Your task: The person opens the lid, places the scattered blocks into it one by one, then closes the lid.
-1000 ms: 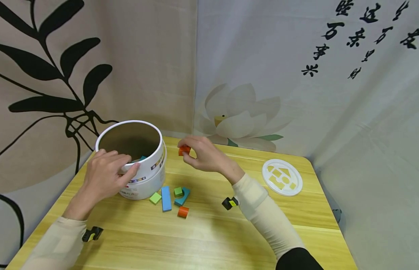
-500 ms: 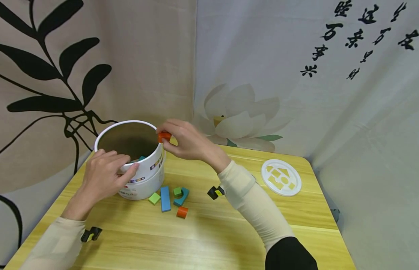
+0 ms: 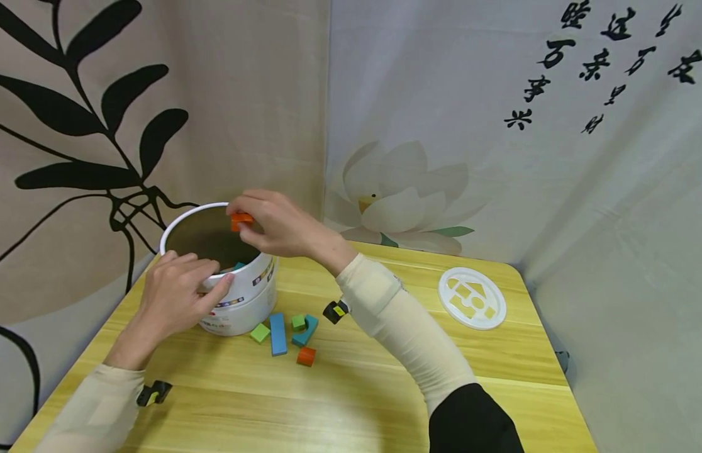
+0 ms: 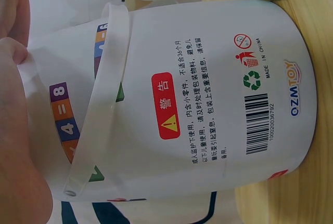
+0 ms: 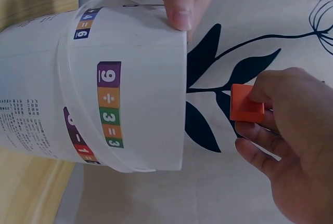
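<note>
My right hand (image 3: 283,225) pinches an orange block (image 3: 241,221) between thumb and fingers, over the mouth of a white bucket (image 3: 238,318). In the right wrist view the orange block (image 5: 246,103) is held above the bucket's rim. My left hand (image 3: 175,292) grips the near rim, thumb outside and fingers over the edge. A bit of teal block (image 3: 238,266) shows inside the bucket; the rest of its inside is hidden. Printed number sums and a barcode (image 4: 256,123) mark the bucket's wall, and its white handle (image 4: 99,104) hangs against the side.
On the wooden table (image 3: 373,377), right of the bucket, lie a blue plank (image 3: 278,334), a teal block (image 3: 306,332), two green blocks (image 3: 260,333) and an orange block (image 3: 306,357). A white lid (image 3: 472,298) with shaped holes lies farther right. Printed curtains (image 3: 260,113) hang behind.
My right hand has carried the orange block leftward and up, from beside the bucket to over its mouth. My left hand stays on the rim.
</note>
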A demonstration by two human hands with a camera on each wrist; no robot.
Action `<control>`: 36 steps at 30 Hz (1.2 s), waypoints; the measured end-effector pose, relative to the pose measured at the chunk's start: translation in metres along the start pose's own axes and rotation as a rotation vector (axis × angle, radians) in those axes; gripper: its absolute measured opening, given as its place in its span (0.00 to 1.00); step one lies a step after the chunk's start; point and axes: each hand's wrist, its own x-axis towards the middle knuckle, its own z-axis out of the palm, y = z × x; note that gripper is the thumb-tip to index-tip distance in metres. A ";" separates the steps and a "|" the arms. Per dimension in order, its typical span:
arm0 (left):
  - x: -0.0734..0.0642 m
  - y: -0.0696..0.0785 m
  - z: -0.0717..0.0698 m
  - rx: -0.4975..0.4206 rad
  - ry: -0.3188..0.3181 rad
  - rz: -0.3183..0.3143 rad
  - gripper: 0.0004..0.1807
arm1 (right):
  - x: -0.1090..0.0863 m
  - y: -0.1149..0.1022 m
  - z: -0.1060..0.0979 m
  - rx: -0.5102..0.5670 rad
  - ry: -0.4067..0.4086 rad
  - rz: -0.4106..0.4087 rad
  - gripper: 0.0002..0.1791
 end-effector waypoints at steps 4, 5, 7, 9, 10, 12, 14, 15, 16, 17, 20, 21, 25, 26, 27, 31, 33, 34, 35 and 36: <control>0.001 0.001 0.001 0.001 -0.002 0.001 0.38 | 0.009 -0.001 0.006 -0.003 -0.037 0.026 0.17; 0.001 0.001 0.001 -0.001 -0.003 -0.001 0.38 | 0.011 -0.001 0.008 -0.008 -0.043 0.031 0.18; 0.001 0.001 0.001 -0.004 -0.004 -0.003 0.38 | 0.015 -0.002 0.012 -0.020 -0.059 0.041 0.18; 0.001 0.001 0.001 -0.004 -0.005 -0.004 0.39 | 0.019 -0.002 0.015 -0.031 -0.081 0.050 0.18; 0.001 0.002 0.001 -0.004 -0.005 -0.003 0.39 | 0.020 -0.002 0.017 -0.034 -0.091 0.051 0.19; 0.001 0.002 0.001 -0.003 -0.005 -0.003 0.39 | 0.022 -0.002 0.020 -0.039 -0.109 0.055 0.19; 0.001 0.002 0.001 -0.003 -0.004 -0.004 0.39 | 0.024 -0.002 0.022 -0.043 -0.120 0.056 0.19; 0.001 0.002 0.001 -0.004 -0.004 -0.005 0.39 | 0.024 -0.002 0.024 -0.044 -0.123 0.056 0.18; 0.001 0.002 0.001 -0.004 -0.004 -0.005 0.39 | 0.025 -0.002 0.025 -0.047 -0.129 0.059 0.19; 0.001 0.002 0.001 -0.005 -0.004 -0.006 0.39 | 0.025 -0.002 0.026 -0.049 -0.130 0.059 0.19; 0.000 0.001 0.002 -0.003 0.006 0.001 0.39 | 0.025 -0.002 0.029 -0.063 -0.135 0.058 0.19; 0.000 0.001 0.002 -0.001 0.012 0.005 0.38 | 0.025 -0.003 0.030 -0.067 -0.137 0.059 0.20; 0.000 0.001 0.003 -0.002 0.029 0.014 0.38 | 0.024 -0.004 0.033 -0.076 -0.135 0.061 0.22; 0.000 0.001 0.003 -0.001 0.031 0.014 0.38 | 0.023 -0.004 0.033 -0.074 -0.136 0.061 0.22; 0.000 0.001 0.003 0.000 0.031 0.014 0.38 | 0.022 -0.004 0.034 -0.072 -0.138 0.063 0.23; 0.001 0.001 0.003 0.005 0.031 0.014 0.38 | 0.020 -0.002 0.034 -0.063 -0.137 0.052 0.25; 0.001 0.000 0.003 0.007 0.032 0.015 0.38 | 0.018 -0.002 0.034 -0.064 -0.139 0.050 0.26; 0.001 0.000 0.003 0.007 0.031 0.016 0.38 | 0.017 -0.002 0.034 -0.065 -0.140 0.048 0.27; 0.001 0.000 0.003 0.007 0.032 0.017 0.38 | 0.015 -0.001 0.034 -0.069 -0.141 0.047 0.28; 0.001 0.000 0.003 0.007 0.031 0.018 0.38 | 0.014 -0.001 0.034 -0.075 -0.144 0.050 0.29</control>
